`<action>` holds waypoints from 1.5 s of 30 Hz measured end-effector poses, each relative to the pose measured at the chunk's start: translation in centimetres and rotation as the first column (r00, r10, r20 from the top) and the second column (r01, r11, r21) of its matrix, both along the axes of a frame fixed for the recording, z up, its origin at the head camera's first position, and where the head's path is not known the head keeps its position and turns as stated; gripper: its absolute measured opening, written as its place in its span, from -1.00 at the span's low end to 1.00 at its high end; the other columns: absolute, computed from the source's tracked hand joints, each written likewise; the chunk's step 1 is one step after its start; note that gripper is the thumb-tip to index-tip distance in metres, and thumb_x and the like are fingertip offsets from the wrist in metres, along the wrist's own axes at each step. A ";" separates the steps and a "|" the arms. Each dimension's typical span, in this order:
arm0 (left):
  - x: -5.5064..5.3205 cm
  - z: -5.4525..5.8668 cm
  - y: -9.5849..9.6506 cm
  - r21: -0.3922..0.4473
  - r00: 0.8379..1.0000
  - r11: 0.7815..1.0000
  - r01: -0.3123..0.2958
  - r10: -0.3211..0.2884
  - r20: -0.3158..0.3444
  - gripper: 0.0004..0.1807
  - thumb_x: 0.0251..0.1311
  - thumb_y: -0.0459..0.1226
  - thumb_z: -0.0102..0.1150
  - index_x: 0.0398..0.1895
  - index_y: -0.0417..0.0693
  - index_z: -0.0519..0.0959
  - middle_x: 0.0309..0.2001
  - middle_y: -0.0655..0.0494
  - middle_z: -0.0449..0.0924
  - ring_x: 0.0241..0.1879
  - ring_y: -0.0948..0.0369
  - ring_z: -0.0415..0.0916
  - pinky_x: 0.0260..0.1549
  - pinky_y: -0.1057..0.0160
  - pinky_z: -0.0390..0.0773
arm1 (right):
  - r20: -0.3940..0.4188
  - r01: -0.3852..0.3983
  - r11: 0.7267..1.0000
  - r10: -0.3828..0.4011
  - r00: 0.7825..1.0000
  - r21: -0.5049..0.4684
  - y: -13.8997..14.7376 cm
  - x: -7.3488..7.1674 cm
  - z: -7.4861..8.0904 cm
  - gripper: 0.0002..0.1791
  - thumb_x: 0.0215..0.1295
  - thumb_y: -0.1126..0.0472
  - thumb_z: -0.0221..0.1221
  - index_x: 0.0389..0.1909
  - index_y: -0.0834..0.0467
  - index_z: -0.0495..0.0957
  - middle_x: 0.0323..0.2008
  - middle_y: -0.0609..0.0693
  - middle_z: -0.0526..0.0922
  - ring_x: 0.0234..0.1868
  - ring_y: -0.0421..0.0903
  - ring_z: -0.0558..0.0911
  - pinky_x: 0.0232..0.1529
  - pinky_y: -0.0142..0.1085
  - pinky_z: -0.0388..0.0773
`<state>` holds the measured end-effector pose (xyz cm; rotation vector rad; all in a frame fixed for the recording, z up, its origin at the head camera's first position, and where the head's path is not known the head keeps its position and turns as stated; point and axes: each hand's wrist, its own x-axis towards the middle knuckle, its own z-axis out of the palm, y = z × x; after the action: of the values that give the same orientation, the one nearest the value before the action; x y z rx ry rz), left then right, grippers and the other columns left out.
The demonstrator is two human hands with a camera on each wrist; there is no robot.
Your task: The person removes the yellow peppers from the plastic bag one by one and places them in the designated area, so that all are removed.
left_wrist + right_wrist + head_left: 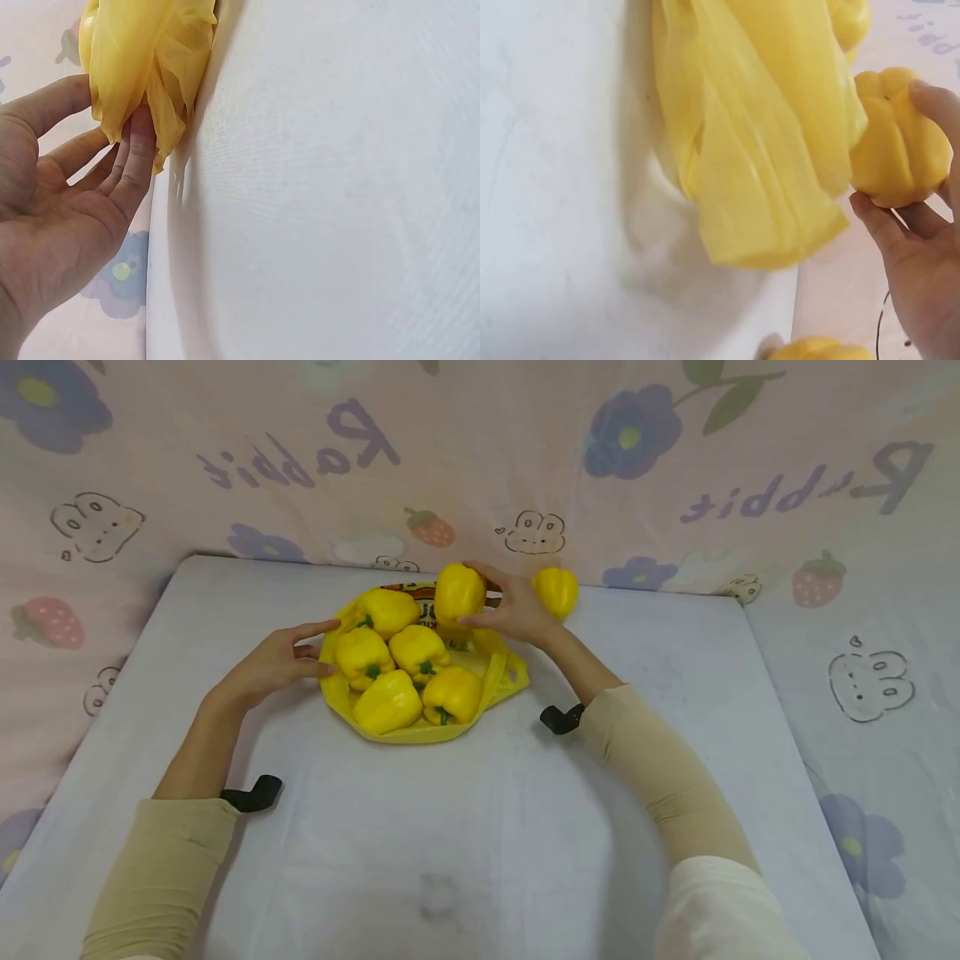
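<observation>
My right hand (517, 608) grips a yellow bell pepper (459, 595) by its side, holding it over the far right part of a yellow plastic bag (408, 733). In the right wrist view, thumb and fingers spread around this pepper (900, 142) beside the bag's hanging edge. Inside the spread bag sit several more yellow bell peppers (388, 702), some with green stems showing. At the bag's left edge, my left hand (273, 662) rests its loosely extended fingers against the plastic; in the left wrist view the fingertips are partly hidden behind bag folds (139, 60).
Another yellow bell pepper (557, 592) lies on the white table (465, 827) beyond my right wrist, near the back edge. A printed curtain (480, 460) with rabbits, flowers and strawberries hangs directly behind the table. Black devices (255, 793) are worn on both wrists.
</observation>
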<state>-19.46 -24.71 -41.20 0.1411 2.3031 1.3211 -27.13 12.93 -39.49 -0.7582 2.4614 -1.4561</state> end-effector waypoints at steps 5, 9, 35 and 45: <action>0.0 -0.1 -0.1 0.006 1.000 1.000 0.001 -0.001 0.004 -0.14 0.23 -0.24 0.36 0.56 0.09 0.15 0.52 -0.11 0.07 0.33 -0.04 0.30 0.28 -0.07 0.30 | 0.010 0.019 1.000 -0.019 1.000 0.020 0.7 0.1 0.8 -0.06 0.10 0.10 0.48 0.49 0.03 0.22 0.40 -0.06 0.35 0.28 -0.07 0.44 0.21 -0.24 0.47; -0.1 -0.1 -0.1 0.009 1.000 1.000 0.005 -0.005 0.001 -0.13 0.23 -0.24 0.36 0.56 0.08 0.15 0.53 -0.11 0.04 0.36 -0.06 0.27 0.29 -0.08 0.29 | 0.007 0.038 0.999 -0.038 0.999 0.026 1.2 0.7 2.1 -0.07 0.13 0.20 0.45 0.50 0.07 0.20 0.42 0.02 0.33 0.31 0.02 0.43 0.24 -0.18 0.44; -0.2 -0.1 0.1 0.020 1.000 1.000 0.018 -0.019 0.015 -0.14 0.23 -0.23 0.36 0.55 0.03 0.16 0.55 -0.12 -0.02 0.43 -0.12 0.18 0.32 -0.13 0.23 | -0.034 0.154 0.985 -0.157 0.987 -0.083 7.0 -0.5 2.6 -0.11 0.10 0.27 0.46 0.46 -0.06 0.29 0.35 -0.03 0.38 0.28 -0.01 0.44 0.28 -0.14 0.40; -0.2 -0.2 0.1 0.026 1.000 0.999 0.023 -0.023 0.009 -0.13 0.23 -0.18 0.36 0.56 0.02 0.14 0.54 -0.13 0.00 0.42 -0.12 0.19 0.29 -0.09 0.28 | 0.020 0.160 0.983 -0.159 0.987 -0.094 8.2 1.3 5.2 -0.13 0.13 0.39 0.39 0.48 0.16 0.24 0.39 0.10 0.33 0.28 0.11 0.42 0.31 -0.05 0.36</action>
<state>-19.68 -24.57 -41.44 0.1687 2.2702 1.3379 -25.87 21.12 -34.30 -0.5774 2.5092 -1.6380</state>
